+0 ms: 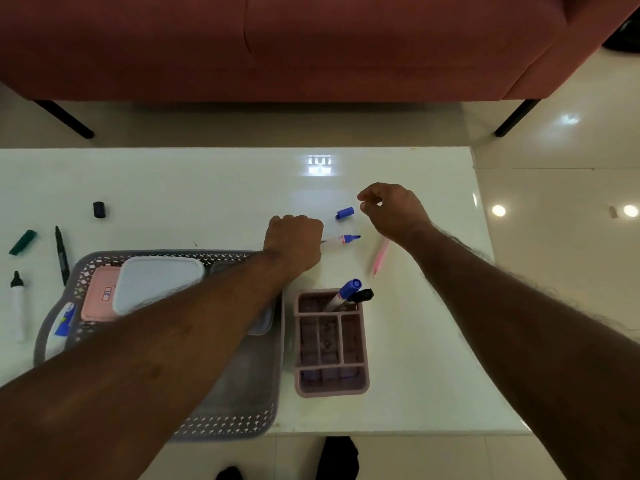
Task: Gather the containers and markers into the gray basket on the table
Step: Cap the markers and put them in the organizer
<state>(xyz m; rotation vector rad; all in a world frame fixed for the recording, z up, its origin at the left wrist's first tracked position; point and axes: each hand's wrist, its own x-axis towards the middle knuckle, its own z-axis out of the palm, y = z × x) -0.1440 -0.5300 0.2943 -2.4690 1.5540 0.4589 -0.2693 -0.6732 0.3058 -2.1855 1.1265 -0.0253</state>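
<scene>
- Near the tabletop's middle, head view: left hand (294, 242) is a fist wrapped round an uncapped blue marker (341, 240); white barrel and blue tip stick out to the right of the knuckles, lying about flat, close to the surface.
- Right hand (393, 211) hovers just right of the loose blue cap (345, 213), fingers loosely curled, thumb and forefinger nearly meeting, holding nothing; cap lies apart from the fingertips, toward the far edge from the marker tip.
- Gray basket (242, 415), lattice-walled, sits at the near edge, left of centre, partly under the left forearm. Inside: white-lidded container (156, 282), pink container (100, 296), and a blue & white tube (62, 325) leaning over the left wall.
- Pink organizer (330, 386) stands just right of the basket; a capped blue marker (344, 293) and a black marker (362, 295) stand tilted in its far compartment.
- Pink pen (380, 256) lies on the tabletop below the right wrist.
- Left side of tabletop: black cap (99, 209), green cap (23, 242), black pen (61, 254), uncapped white marker w/ black tip (16, 306), all outside the basket.
</scene>
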